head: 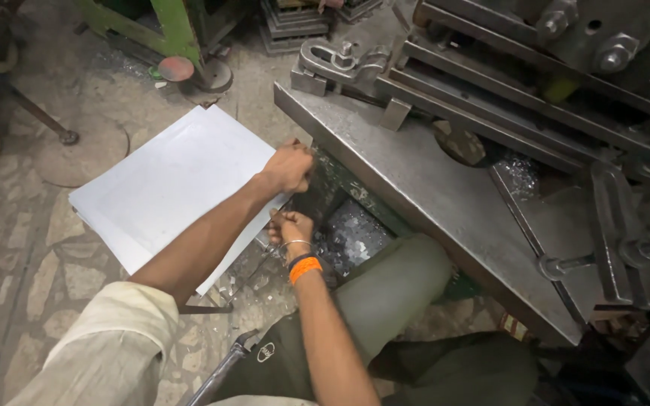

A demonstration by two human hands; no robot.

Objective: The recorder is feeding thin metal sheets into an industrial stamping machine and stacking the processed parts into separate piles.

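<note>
Fingers (pixel 300 167) of my left hand (pixel 287 167) clamp the flat, smooth grey metal sheet's (pixel 167 184) right edge at frame centre; my right hand (pixel 292 225) pinches its lower edge, fingers together.

Left hand (pixel 289 167) reaches forward, arm extended, fingers curled closed; right hand (pixel 292 225) sits fisted just below it, forearm angled upward.

The person wears a pale cream shirt with the sleeve (pixel 107 346) ending above the elbow, leaving both forearms bare. The right wrist carries a bright orange band (pixel 305 268) beside a thin metal bangle (pixel 296 244). The legs are covered by olive-green trousers (pixel 385 301) bearing a small white oval emblem (pixel 265 352) near the waist.
</note>
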